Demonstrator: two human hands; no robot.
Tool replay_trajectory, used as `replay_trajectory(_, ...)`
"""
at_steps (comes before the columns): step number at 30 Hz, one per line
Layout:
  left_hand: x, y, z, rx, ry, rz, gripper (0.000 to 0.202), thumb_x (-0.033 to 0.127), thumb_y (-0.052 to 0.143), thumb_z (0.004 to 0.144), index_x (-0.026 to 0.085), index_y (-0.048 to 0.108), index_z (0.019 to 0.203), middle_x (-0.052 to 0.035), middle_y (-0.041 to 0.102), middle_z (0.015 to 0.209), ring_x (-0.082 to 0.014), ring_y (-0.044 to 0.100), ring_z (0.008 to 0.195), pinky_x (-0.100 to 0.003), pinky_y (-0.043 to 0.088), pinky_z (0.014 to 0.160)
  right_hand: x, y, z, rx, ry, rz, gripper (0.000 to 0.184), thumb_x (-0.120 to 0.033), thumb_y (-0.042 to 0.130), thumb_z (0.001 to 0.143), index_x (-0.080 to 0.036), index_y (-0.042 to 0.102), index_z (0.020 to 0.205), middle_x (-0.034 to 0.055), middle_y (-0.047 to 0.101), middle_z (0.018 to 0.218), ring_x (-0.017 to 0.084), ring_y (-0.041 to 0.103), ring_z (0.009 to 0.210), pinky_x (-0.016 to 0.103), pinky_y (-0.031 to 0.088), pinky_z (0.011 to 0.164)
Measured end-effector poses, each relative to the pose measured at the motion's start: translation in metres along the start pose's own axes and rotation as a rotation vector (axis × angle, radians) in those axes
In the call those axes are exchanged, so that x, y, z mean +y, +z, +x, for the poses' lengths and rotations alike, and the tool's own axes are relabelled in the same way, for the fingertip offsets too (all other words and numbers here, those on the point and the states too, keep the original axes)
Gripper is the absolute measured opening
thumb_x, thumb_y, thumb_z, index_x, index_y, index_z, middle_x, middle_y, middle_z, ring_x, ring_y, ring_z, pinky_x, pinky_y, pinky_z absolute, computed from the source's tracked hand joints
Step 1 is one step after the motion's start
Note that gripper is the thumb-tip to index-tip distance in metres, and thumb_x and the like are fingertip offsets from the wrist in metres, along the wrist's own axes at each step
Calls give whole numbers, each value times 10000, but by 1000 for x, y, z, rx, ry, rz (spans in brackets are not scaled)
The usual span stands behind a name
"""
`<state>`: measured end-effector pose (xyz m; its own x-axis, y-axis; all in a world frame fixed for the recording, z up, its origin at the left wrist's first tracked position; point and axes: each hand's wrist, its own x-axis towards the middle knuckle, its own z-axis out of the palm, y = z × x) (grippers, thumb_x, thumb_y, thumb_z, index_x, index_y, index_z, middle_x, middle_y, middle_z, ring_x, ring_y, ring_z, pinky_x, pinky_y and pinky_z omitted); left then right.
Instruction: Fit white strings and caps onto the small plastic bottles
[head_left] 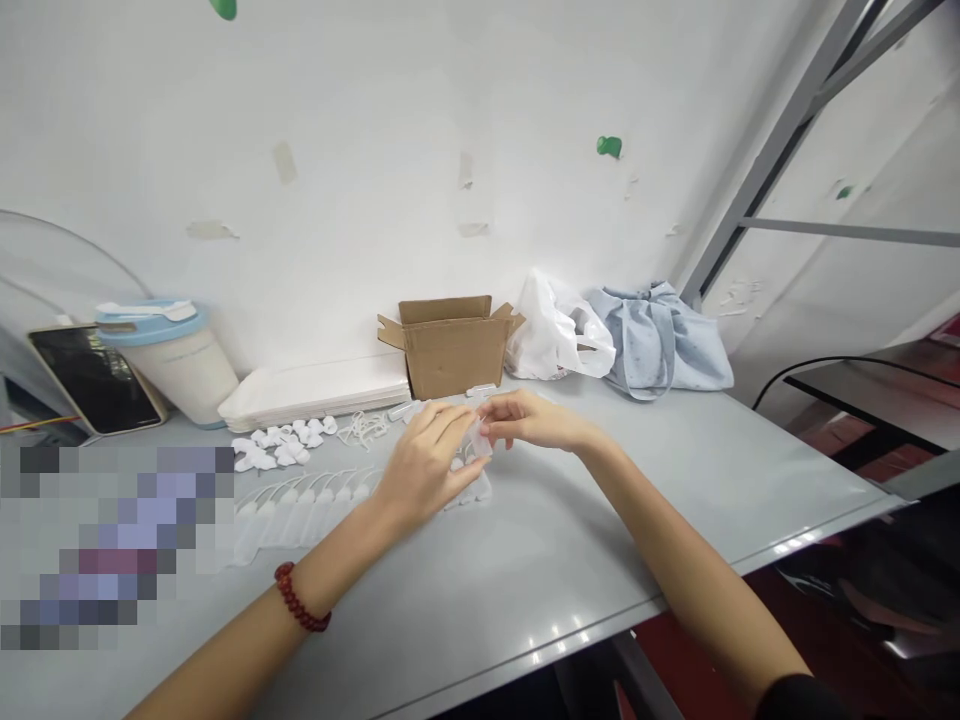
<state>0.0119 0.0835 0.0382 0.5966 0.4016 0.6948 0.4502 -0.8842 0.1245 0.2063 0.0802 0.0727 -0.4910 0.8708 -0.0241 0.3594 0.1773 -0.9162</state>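
Both hands meet over the middle of the table around a small translucent plastic piece [480, 438], mostly hidden by fingers. My left hand [427, 462] is closed on its left side, fingers curled over the top and thumb underneath. My right hand [529, 418] pinches it from the right with bent fingers. Below and left of the hands runs a row of translucent plastic pieces [300, 515], each with a thin white cord curving from its upper end. More of these pieces lie partly under my left hand. Small white pieces [281, 445] and a tangle of short white cords [364, 429] lie behind the row.
Along the wall stand a phone [94, 378], a blue-lidded cup [176, 360], a flat white stack [319, 388], an open cardboard box [456, 350], a white plastic bag [555, 330] and a light blue cloth bag [664, 340]. The grey table's [570, 570] front edge runs below my right forearm.
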Motion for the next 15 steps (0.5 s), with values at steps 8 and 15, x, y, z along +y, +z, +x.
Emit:
replay_trajectory(8, 18, 15, -4, -337, -168, -172, 263, 274, 668, 756, 175, 605, 992, -77, 658, 1026, -266, 534, 985, -411, 457, 806, 6, -7, -3, -236, 227, -379, 132, -219, 517, 792, -160, 615, 726, 34, 668, 652, 144, 623, 618, 239, 461, 541)
replay_trajectory(15, 22, 13, 2, -469, -295, -161, 280, 311, 624, 758, 174, 608, 1003, -72, 651, 976, -268, 517, 994, -395, 426, 818, 10, -6, 1, -271, 269, -443, 137, -217, 519, 778, -128, 623, 775, 53, 676, 708, 149, 630, 651, 239, 457, 610)
